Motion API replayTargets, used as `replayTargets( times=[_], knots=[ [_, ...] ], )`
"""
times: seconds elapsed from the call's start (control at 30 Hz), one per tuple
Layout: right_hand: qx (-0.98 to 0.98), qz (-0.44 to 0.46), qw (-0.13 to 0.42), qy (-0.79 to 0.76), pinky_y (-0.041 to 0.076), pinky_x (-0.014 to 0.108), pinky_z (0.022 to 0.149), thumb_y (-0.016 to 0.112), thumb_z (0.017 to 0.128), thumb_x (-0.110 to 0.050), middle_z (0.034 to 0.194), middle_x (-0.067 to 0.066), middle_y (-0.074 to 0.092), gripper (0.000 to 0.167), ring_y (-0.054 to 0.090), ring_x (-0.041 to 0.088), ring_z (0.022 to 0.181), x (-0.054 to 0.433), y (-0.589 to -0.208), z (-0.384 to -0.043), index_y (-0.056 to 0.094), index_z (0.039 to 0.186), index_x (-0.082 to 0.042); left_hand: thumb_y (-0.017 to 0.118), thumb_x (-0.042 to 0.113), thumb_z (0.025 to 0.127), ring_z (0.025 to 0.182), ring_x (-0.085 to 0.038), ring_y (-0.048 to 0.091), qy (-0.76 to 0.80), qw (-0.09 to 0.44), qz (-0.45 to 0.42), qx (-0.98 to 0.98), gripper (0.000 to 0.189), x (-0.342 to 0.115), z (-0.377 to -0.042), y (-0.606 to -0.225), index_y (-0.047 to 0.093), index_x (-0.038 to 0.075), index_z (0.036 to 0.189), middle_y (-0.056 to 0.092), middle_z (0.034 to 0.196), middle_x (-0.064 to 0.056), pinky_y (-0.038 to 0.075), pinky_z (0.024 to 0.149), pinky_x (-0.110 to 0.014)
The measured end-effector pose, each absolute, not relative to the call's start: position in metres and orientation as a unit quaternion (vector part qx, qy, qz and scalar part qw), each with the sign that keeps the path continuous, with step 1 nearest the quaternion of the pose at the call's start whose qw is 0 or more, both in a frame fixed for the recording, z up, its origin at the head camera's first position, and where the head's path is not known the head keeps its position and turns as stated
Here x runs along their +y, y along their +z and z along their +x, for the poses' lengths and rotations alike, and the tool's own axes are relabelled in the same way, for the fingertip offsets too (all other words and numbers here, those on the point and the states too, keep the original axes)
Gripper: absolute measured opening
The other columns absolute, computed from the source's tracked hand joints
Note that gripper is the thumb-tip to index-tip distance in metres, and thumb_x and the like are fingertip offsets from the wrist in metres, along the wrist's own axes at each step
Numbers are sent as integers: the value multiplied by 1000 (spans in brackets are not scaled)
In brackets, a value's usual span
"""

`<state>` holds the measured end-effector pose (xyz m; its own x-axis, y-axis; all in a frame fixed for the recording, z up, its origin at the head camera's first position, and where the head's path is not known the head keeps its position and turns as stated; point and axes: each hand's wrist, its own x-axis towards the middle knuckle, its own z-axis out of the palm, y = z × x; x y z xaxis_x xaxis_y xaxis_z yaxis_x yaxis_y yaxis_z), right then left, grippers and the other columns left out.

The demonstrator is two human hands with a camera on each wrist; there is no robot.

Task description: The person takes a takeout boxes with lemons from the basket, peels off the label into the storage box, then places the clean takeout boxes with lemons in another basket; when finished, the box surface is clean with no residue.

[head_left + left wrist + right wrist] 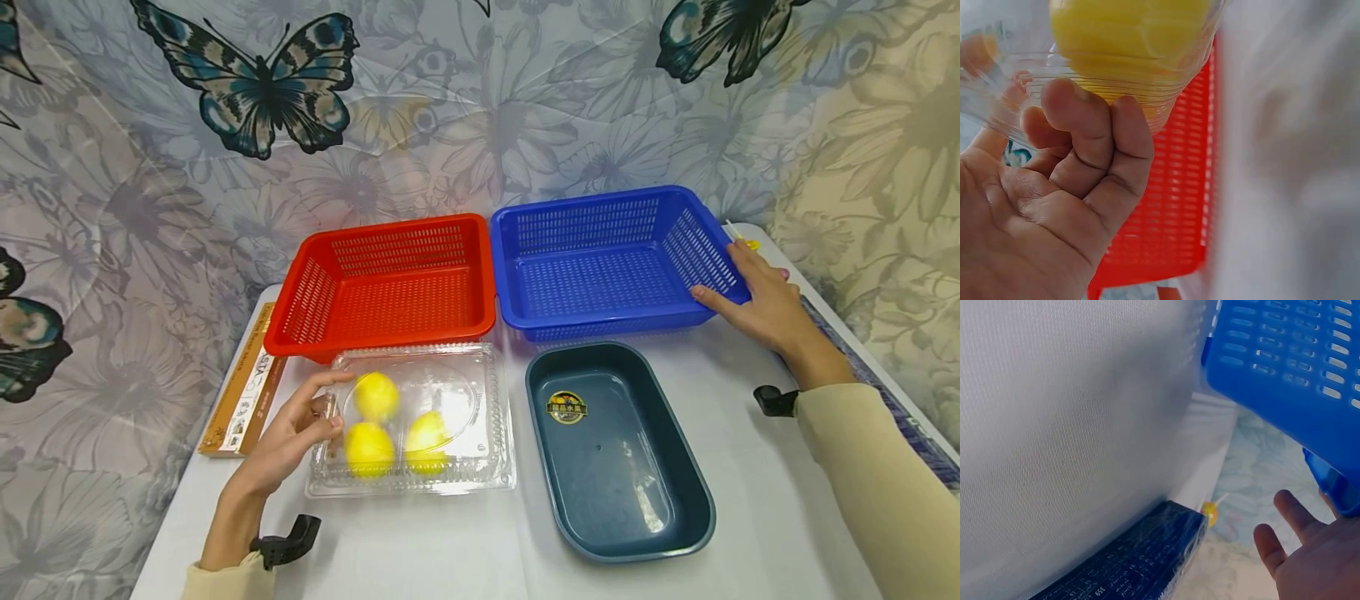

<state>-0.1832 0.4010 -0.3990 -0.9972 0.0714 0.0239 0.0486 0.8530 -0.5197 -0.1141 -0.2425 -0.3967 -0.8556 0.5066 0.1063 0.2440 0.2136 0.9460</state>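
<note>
At the left, a clear plastic clamshell container [465, 479] holds three yellow, lemon-like fruits [377, 397]. My left hand [288, 433] pinches its left edge; the left wrist view shows the fingertips [1063, 103] curled against the ridged plastic wall. To the right, the blue perforated basket [600, 321] has my right hand [772, 304] at its front right corner. The thumb lies over the rim and the other fingers are along the outside. Two of those fingers [1294, 512] stick out loosely in the right wrist view, while the thumb is hidden there.
A red perforated basket [405, 333] stands behind the container, beside the blue one. A dark teal tray [600, 467] lies in front. A brown-and-white box [243, 392] is at the left edge, a dark blue printed item [1141, 550] at the right. Butterfly-patterned cloth [480, 117] hangs behind.
</note>
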Motion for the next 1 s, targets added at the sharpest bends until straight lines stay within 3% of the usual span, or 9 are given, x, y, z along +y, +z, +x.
replayTargets(
  times=[0.1, 0.17, 0.27, 0.37, 0.53, 0.6, 0.7, 0.8, 1.0],
  knots=[
    [-962, -30, 24, 272, -3, 86, 107, 50, 98, -59, 171, 12, -12, 97, -8, 52, 155, 404, -400, -182, -4, 164, -13, 48, -7, 99, 56, -21, 54, 587, 113, 270, 755, 51, -238, -117, -389, 40, 2, 148, 63, 94, 8, 49, 58, -33],
    [-961, -29, 26, 272, -3, 86, 107, 50, 98, -59, 171, 12, -12, 96, -7, 51, 155, 405, -401, -182, -4, 164, -13, 47, -8, 98, 55, -20, 53, 590, 109, 288, 746, 50, -235, -119, -384, 40, 2, 147, 64, 100, 7, 48, 57, -34],
    [-961, -26, 28, 273, -3, 86, 106, 50, 98, -59, 171, 11, -11, 96, -7, 51, 155, 405, -401, -181, -3, 164, -13, 43, -10, 97, 54, -21, 52, 597, 103, 310, 733, 51, -229, -124, -376, 39, 1, 146, 55, 130, 3, 47, 57, -34],
    [-961, -26, 28, 275, -4, 86, 106, 50, 98, -59, 171, 11, -11, 96, -6, 51, 155, 404, -401, -182, -3, 164, -13, 41, -11, 97, 54, -22, 51, 595, 95, 325, 729, 51, -224, -130, -368, 39, 1, 146, 52, 134, 0, 47, 58, -35],
    [-959, -29, 25, 282, -7, 86, 107, 51, 98, -60, 172, 9, -12, 97, -7, 50, 155, 403, -401, -182, -3, 164, -14, 42, -8, 97, 53, -22, 51, 590, 85, 316, 738, 51, -214, -143, -357, 41, 6, 146, 61, 78, -5, 47, 60, -36],
    [-958, -31, 27, 283, -6, 86, 108, 52, 97, -61, 172, 10, -11, 97, -5, 50, 156, 402, -401, -183, -2, 164, -15, 43, -7, 97, 53, -22, 51, 592, 81, 307, 741, 51, -208, -148, -354, 42, 7, 146, 55, 65, -8, 48, 59, -35],
    [-958, -34, 31, 283, -4, 85, 109, 53, 96, -61, 172, 12, -9, 98, -3, 50, 156, 401, -401, -182, -1, 164, -15, 45, -6, 98, 52, -21, 52, 602, 70, 299, 737, 49, -197, -157, -348, 41, 5, 146, 54, 63, -8, 49, 56, -33],
    [-958, -34, 39, 284, -1, 85, 109, 55, 96, -60, 172, 12, -6, 99, 0, 50, 156, 401, -401, -182, 1, 165, -15, 47, -4, 99, 53, -19, 54, 610, 63, 286, 736, 48, -184, -167, -341, 40, 4, 146, 56, 67, -3, 50, 54, -31],
    [-955, -33, 43, 291, 2, 83, 111, 57, 95, -60, 173, 7, -5, 98, 1, 47, 157, 402, -402, -182, 2, 165, -16, 50, 0, 99, 59, -15, 57, 619, 51, 263, 738, 48, -156, -189, -336, 44, 12, 146, 57, 123, -2, 52, 58, -26]
  ],
)
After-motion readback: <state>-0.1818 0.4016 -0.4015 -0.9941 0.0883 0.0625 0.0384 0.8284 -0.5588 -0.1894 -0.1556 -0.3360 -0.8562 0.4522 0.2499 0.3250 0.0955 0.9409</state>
